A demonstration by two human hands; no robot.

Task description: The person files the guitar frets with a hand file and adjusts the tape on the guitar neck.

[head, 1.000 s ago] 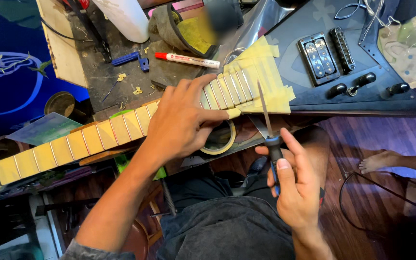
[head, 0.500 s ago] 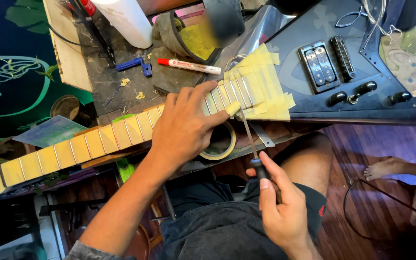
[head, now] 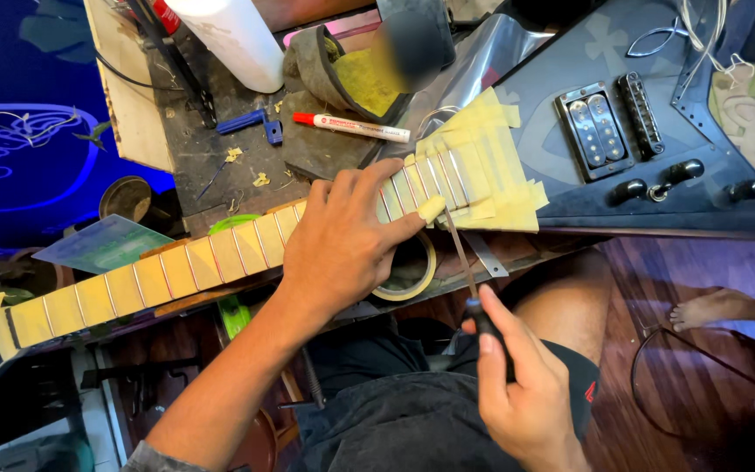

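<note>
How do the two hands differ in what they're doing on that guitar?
The left hand lies flat, fingers spread, pressing on the taped guitar neck; the right hand is closed around the black handle of a slim metal file. The left rests on the guitar, the right sits below its edge. Both are bare.

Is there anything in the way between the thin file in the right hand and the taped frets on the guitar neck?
Nothing visible. The right hand holds the file, whose tip already reaches the taped frets. The left hand rests on the neck just beside it, its thumb close to the blade but not across it.
</note>
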